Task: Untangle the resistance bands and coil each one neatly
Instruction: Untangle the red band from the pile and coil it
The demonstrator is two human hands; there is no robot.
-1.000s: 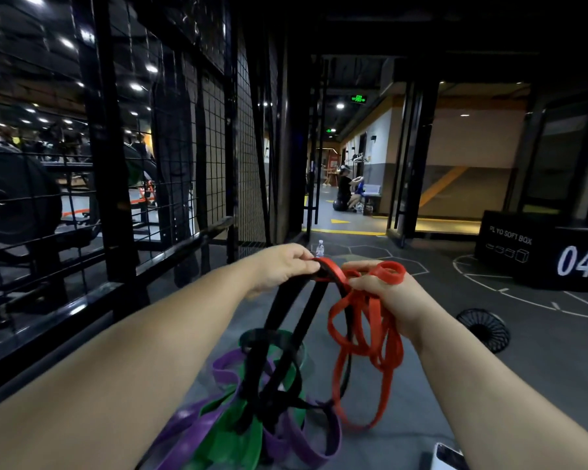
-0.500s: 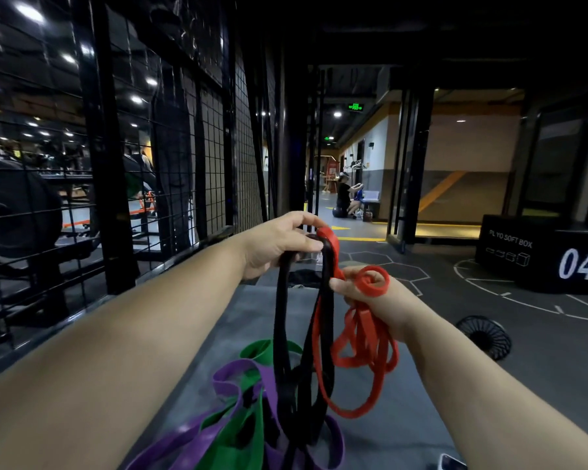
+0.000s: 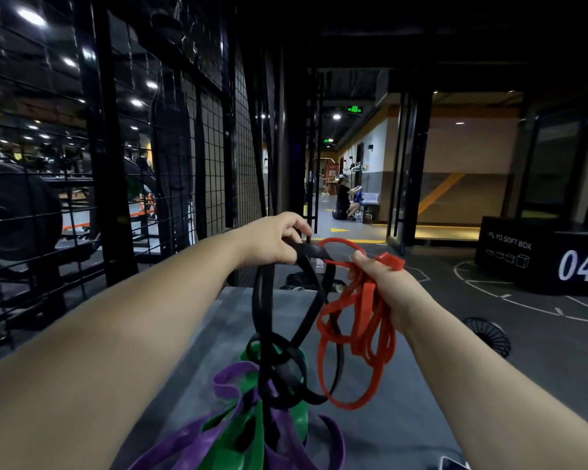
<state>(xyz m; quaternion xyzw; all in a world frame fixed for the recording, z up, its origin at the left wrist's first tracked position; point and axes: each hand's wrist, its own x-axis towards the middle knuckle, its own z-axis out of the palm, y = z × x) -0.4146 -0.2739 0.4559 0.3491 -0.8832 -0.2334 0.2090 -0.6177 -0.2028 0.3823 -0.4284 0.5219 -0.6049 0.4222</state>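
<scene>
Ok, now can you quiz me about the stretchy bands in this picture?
1. True or false: the left hand grips the black band.
2. Which band does the right hand hold? A yellow band, B red band, C blue band.
3. What number is printed on the plyo soft box?

Key: 1 true. 2 B. 3 04.
</scene>
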